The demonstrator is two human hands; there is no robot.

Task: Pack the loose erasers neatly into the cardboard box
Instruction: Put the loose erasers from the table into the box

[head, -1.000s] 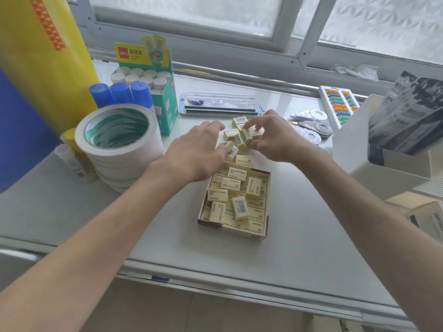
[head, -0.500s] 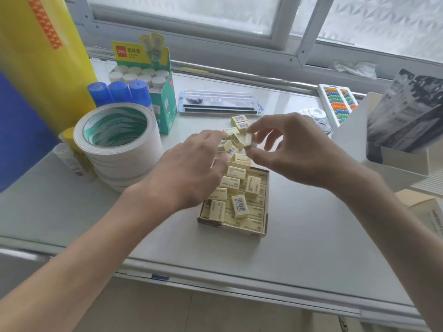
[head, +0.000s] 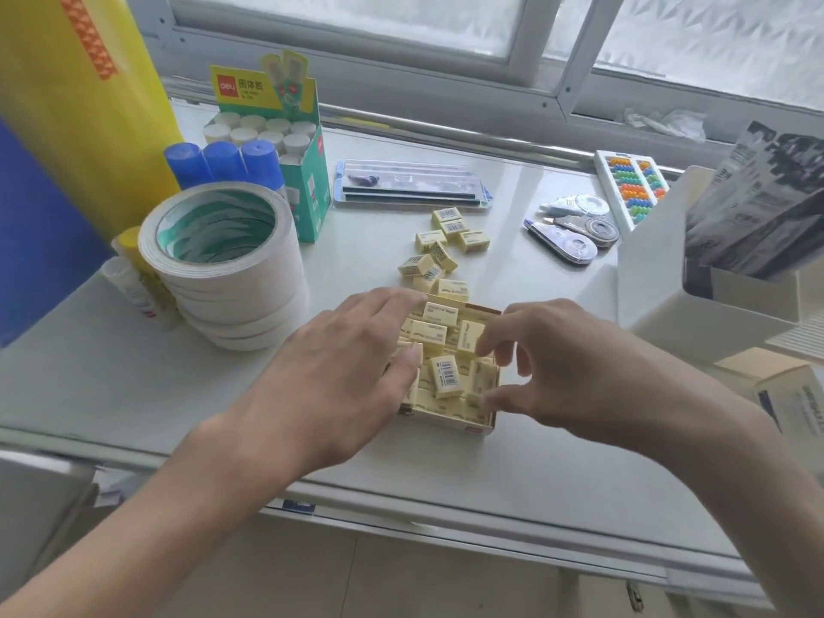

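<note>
A small open cardboard box (head: 447,425) lies mid-table, filled with pale yellow erasers (head: 446,376), some lying askew on top of the packed layer. Several loose erasers (head: 439,252) are scattered just behind the box. My left hand (head: 339,376) lies spread over the box's left side, its thumb resting on the erasers there. My right hand (head: 562,372) hovers at the box's right side, with its index fingertip and thumb apart and touching erasers inside. Nothing is lifted in either hand. The left part of the box is hidden under my left hand.
A stack of wide tape rolls (head: 223,260) stands left of the box, with blue-capped bottles (head: 223,162) and a green glue-stick carton (head: 307,180) behind. A pen pack (head: 410,189), correction tapes (head: 575,234), a bead tray (head: 628,185) and a white box (head: 660,278) lie behind and right.
Both hands have come back from the loose pile to the box. The eraser that my right hand pinched above the box is no longer held up.
</note>
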